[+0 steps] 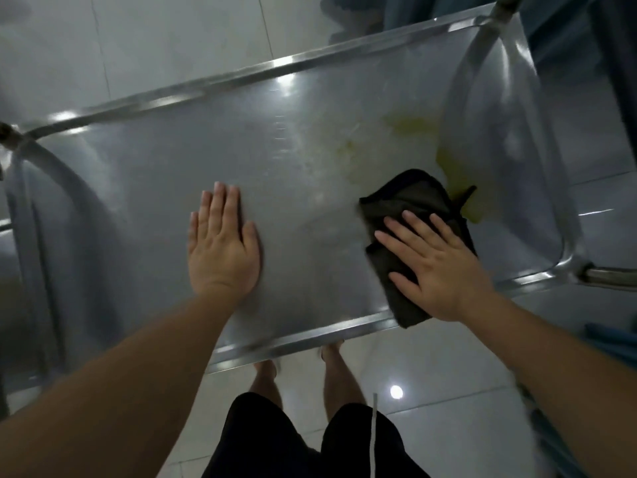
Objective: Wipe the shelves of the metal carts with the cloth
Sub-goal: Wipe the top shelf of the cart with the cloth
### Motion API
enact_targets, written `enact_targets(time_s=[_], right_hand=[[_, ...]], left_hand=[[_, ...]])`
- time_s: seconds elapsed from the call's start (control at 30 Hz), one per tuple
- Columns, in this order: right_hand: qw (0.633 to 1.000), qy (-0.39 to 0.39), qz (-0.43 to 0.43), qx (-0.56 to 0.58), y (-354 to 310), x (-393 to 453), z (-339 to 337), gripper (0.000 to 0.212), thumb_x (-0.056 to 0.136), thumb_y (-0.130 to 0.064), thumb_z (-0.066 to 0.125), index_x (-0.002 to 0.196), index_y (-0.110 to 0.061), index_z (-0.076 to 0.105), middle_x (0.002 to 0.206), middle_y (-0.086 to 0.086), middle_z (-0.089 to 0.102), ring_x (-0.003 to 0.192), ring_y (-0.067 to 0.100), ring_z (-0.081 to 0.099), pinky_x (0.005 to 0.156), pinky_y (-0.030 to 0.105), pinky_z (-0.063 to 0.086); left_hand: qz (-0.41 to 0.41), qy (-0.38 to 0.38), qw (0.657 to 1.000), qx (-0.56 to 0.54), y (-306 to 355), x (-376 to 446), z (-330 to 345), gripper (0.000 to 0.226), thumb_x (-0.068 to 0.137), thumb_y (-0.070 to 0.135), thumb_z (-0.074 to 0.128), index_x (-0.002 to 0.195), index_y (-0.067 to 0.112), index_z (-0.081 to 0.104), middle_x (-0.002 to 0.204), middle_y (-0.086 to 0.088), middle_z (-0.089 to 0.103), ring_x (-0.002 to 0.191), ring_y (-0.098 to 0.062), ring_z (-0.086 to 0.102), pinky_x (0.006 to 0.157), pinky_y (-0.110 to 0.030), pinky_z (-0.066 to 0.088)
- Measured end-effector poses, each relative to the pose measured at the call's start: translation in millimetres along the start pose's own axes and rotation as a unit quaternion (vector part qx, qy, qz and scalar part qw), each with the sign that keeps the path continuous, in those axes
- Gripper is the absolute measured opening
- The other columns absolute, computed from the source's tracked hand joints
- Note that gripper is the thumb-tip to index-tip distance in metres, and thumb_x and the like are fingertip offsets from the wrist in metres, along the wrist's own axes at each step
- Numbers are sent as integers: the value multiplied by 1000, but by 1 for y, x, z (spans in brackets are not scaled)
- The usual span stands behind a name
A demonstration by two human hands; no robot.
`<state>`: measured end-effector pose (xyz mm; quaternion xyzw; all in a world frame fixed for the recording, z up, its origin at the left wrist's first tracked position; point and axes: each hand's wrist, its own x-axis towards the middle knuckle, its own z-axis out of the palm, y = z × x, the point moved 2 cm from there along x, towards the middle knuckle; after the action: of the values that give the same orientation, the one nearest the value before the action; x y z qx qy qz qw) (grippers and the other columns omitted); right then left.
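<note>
— Under the right hand (437, 267), what is there?

— A dark cloth (410, 205), folded in some layers. The fingers are straight and spread, and the palm presses the cloth flat on the top shelf (165, 160) of the metal cart, near its right end. So the grip is not a closed one; nothing is pinched, the cloth is only held down.

— How will the cloth handle, do you think?

— I judge it soft, light and limp. Its near corner hangs a little over the front rim (303, 336). A flat palm in the middle should keep the folds together; a push from one edge could make it unfold.

— And the left hand (222, 246)?

— It also lies open and flat, on the bare steel and well apart from the cloth. It holds nothing. It probably steadies the cart.

— What about the surface?

— Smooth, brushed and shiny steel with a raised rim, probably slippery. Yellowish stains (458, 167) lie just beyond the cloth, with paler smears (348, 150) farther left.
</note>
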<state>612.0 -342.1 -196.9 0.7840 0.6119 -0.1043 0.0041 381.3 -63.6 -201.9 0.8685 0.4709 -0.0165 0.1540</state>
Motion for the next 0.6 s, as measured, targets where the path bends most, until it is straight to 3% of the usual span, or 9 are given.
enact_targets(time_s=[0.13,0.3,0.37,0.43,0.5,0.53,0.6], right_hand=[[996,18,90,8,69,-24,-7,67,98,-51,39,161,-27,35,167,5,37,155,31,30,124,55,20],[947,53,312,47,103,-32,-14,69,100,-49,36,164,-22,29,171,8,26,157,33,20,128,54,9],[904,78,415,68,86,-19,-12,69,101,-48,35,164,-23,24,172,7,21,159,32,14,128,53,5],[832,109,535,97,53,2,-8,70,101,-49,32,165,-22,22,173,6,19,160,32,12,128,56,7],[783,128,596,123,10,29,-8,73,99,-48,32,165,-19,24,173,8,21,159,34,15,127,59,11],[793,127,583,123,-15,42,-8,73,99,-48,34,165,-17,26,172,9,22,158,35,17,126,59,13],[855,108,496,109,-66,65,-4,72,100,-48,37,164,-17,28,172,9,23,158,34,18,126,57,12]], left_hand=[[2,3,1000,3,-2,1,3,67,106,46,28,170,29,17,177,8,10,163,-10,0,132,-34,-2],[2,6,1000,6,-3,1,4,67,106,45,28,170,28,17,177,8,9,163,-10,0,132,-37,-1],[4,7,1000,8,-4,1,4,67,106,45,28,170,28,16,177,7,9,163,-10,-1,132,-38,0],[5,12,1000,9,-4,1,5,67,106,44,29,170,27,17,177,7,10,163,-11,1,132,-38,1],[5,14,1000,8,-3,1,4,68,105,44,29,170,26,18,177,6,10,163,-11,1,132,-39,1],[6,14,1000,8,-3,1,4,68,105,44,29,170,26,18,177,6,10,163,-12,1,132,-39,2],[8,16,1000,10,-4,1,5,68,105,44,29,170,26,18,177,6,10,163,-12,1,132,-40,3]])
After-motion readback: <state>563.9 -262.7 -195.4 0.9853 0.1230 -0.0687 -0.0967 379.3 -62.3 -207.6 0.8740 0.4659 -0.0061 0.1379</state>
